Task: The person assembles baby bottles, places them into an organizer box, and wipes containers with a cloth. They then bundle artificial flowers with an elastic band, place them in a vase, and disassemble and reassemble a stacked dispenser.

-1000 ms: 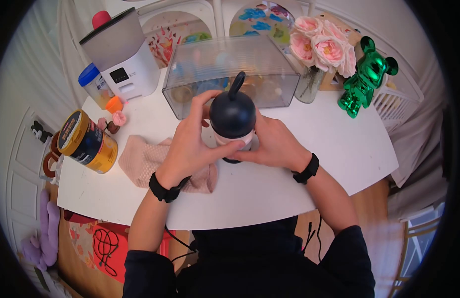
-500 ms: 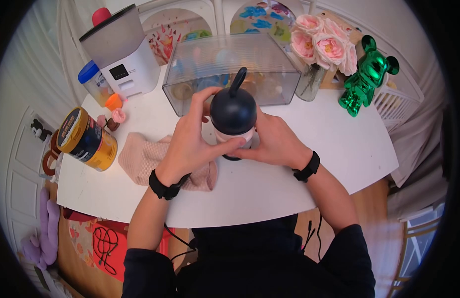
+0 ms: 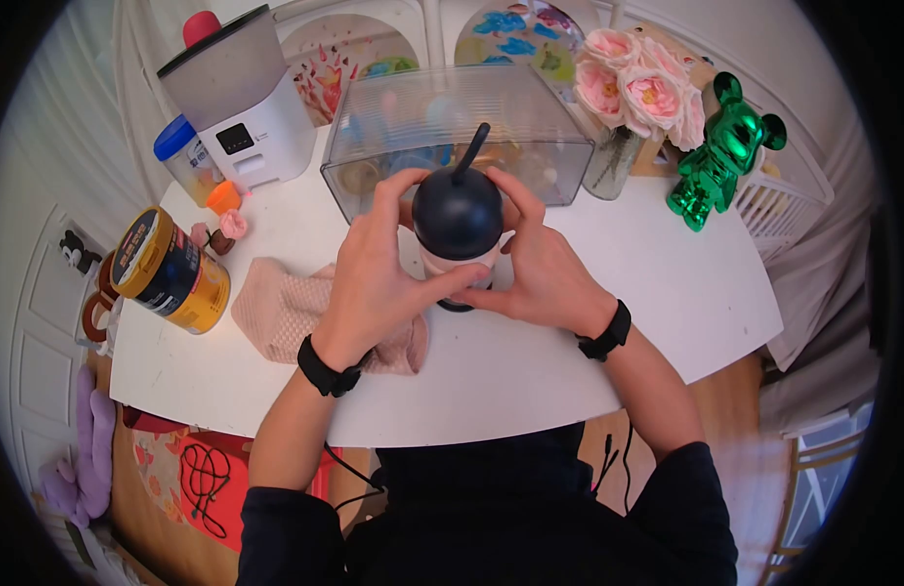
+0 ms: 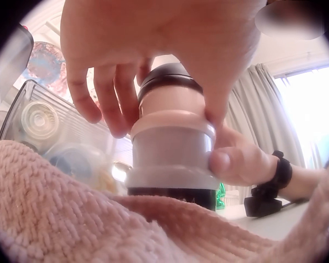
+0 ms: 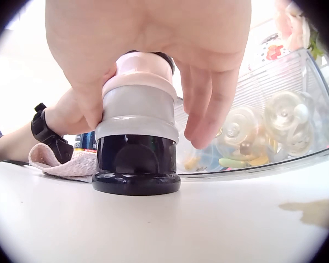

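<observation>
A stacked formula container (image 3: 459,220) stands upright on the white table, with a dark domed lid and a loop handle (image 3: 473,151) on top. Below the lid come a pink tier, a grey tier (image 5: 140,104) and a glossy black base (image 5: 136,164), which sits on the tabletop in the right wrist view. My left hand (image 3: 374,283) grips it from the left, thumb across the front of the pink tier. From the other side my right hand (image 3: 554,278) holds it, its thumb low on the front and index finger up beside the lid. The farther fingers are partly hidden.
A pink knitted cloth (image 3: 281,311) lies left of the container. Behind it stands a clear storage box (image 3: 452,107) of bottle parts. A yellow tub (image 3: 168,273) and white dispenser (image 3: 256,137) are at left; a flower vase (image 3: 613,166) and green bear figure (image 3: 715,156) at right.
My right index finger has come into view higher up beside the lid. The loop handle leans slightly farther away and to the right. The left hand has barely moved.
</observation>
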`<action>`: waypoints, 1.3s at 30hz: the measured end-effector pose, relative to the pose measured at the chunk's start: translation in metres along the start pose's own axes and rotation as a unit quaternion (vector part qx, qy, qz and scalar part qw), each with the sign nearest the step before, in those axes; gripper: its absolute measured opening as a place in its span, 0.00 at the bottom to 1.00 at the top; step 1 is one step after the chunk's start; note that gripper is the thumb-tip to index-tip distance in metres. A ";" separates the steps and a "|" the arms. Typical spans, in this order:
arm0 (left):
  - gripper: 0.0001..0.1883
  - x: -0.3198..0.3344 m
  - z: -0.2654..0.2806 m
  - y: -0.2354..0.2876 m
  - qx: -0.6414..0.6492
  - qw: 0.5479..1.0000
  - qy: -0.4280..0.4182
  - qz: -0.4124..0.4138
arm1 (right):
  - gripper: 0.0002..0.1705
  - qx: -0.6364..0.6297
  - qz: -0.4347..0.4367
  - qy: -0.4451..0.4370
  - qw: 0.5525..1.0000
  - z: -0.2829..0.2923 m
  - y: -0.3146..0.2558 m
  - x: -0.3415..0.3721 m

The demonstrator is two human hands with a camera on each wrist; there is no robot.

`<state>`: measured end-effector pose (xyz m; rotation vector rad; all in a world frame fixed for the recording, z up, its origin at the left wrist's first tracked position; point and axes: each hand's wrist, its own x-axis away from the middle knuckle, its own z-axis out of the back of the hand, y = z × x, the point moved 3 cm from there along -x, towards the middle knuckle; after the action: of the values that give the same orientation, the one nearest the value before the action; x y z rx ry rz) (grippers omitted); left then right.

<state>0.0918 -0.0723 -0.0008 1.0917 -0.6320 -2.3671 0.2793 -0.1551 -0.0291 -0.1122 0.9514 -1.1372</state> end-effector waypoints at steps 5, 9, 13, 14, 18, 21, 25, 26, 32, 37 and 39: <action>0.53 0.002 0.000 0.003 -0.033 0.999 0.020 -0.006 | 0.70 -0.013 0.001 0.004 1.000 0.004 0.000 -0.001; 0.46 0.004 0.002 0.000 -0.036 0.998 0.035 -0.030 | 0.68 -0.016 0.014 0.015 1.000 0.004 -0.003 0.000; 0.28 0.003 0.002 -0.003 -0.006 0.998 0.054 -0.025 | 0.67 -0.025 0.008 0.013 1.000 0.005 -0.005 -0.002; 0.28 0.003 0.002 -0.003 -0.006 0.998 0.053 -0.024 | 0.67 -0.026 0.007 0.013 1.000 0.004 -0.004 -0.001; 0.18 0.000 0.003 -0.009 0.059 0.995 0.076 -0.007 | 0.67 -0.019 0.012 0.017 1.000 0.004 -0.003 -0.002; 0.17 0.001 0.005 -0.011 0.033 0.996 0.078 -0.005 | 0.67 -0.025 0.008 0.016 1.000 0.003 -0.004 -0.001; 0.17 0.001 0.006 -0.011 0.000 0.996 0.087 -0.022 | 0.67 -0.024 0.007 0.015 1.000 0.005 -0.004 -0.001; 0.17 0.001 0.005 -0.011 0.000 0.996 0.085 -0.022 | 0.67 -0.025 0.006 0.016 1.000 0.004 -0.004 0.000; 0.17 0.001 0.007 -0.009 0.038 0.996 0.076 -0.029 | 0.67 -0.026 -0.001 0.012 1.000 0.003 -0.002 0.000; 0.16 0.000 0.007 -0.011 0.081 0.994 0.077 -0.011 | 0.67 -0.024 0.001 0.017 1.000 0.005 -0.003 -0.001; 0.16 0.001 0.008 -0.009 0.074 0.994 0.078 -0.014 | 0.67 -0.020 0.005 0.021 1.000 0.003 -0.003 -0.001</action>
<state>0.0830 -0.0641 -0.0014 1.3418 -0.7500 -2.2602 0.2797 -0.1570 -0.0253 -0.1156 1.0099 -1.1150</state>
